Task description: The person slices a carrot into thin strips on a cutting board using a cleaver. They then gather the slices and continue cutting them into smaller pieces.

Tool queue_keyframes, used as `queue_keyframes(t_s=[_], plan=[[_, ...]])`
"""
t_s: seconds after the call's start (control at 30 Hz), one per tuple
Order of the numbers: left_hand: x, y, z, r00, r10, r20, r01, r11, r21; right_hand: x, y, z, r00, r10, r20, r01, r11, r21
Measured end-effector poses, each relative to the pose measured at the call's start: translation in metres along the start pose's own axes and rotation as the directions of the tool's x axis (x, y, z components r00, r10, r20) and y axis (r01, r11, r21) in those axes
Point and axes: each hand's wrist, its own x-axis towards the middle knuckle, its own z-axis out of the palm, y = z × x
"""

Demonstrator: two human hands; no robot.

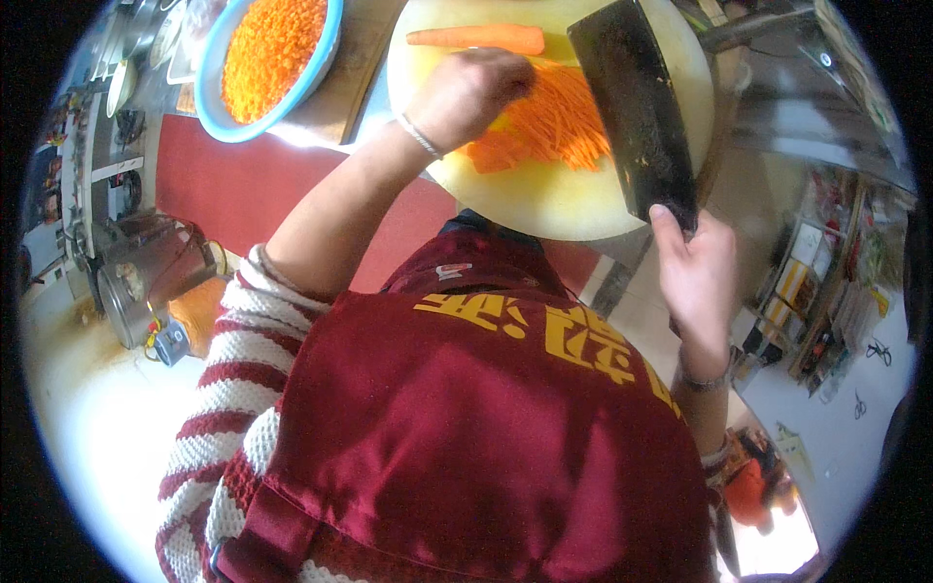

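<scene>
My right hand (700, 270) grips the handle end of a broad, dark-bladed cleaver (634, 109). The blade lies over the right part of a round, yellowish cutting board (525, 208). Beside the blade is a pile of thin carrot shreds (565, 120), with flat carrot slices (492, 151) at its lower left. My left hand (485, 84) is curled and blurred above the left side of the pile; its fingertips are hidden, so whether it holds any carrot is unclear. A peeled carrot (474, 38) rests near the far edge of the board, just beyond my left hand.
A blue-rimmed basin (208, 109) of finely chopped carrot stands left of the board on a wooden surface (357, 65). A large metal pot (153, 270) is at far left on the floor. Shelves with goods (802, 270) stand at the right. Red matting (219, 175) covers some floor.
</scene>
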Motion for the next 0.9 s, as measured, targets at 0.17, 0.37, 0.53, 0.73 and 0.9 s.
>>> queue_keyframes(t_s=[0.17, 0.37, 0.53, 0.73, 0.9], plan=[[-0.059, -0.005, -0.020, 0.953, -0.256, -0.160, 0.258, 0.966, -0.009, 0.001, -0.003, 0.005, 0.999, -0.041, 0.018, 0.041, 0.999, -0.009], [-0.081, -0.002, -0.020, 0.984, -0.172, -0.037, 0.176, 0.971, 0.160, 0.000, -0.014, 0.009, 0.996, -0.047, 0.078, 0.048, 0.999, -0.009], [-0.077, -0.005, -0.028, 0.942, -0.333, 0.048, 0.333, 0.943, 0.004, -0.002, -0.012, 0.011, 0.991, -0.099, 0.095, 0.104, 0.993, -0.054], [-0.067, -0.002, -0.039, 0.946, -0.301, 0.116, 0.303, 0.953, 0.002, -0.008, -0.004, 0.013, 0.989, -0.137, 0.063, 0.139, 0.990, -0.035], [-0.056, 0.006, -0.049, 0.838, -0.493, 0.233, 0.535, 0.825, -0.180, -0.014, -0.002, 0.012, 0.994, -0.063, 0.088, 0.067, 0.997, -0.043]])
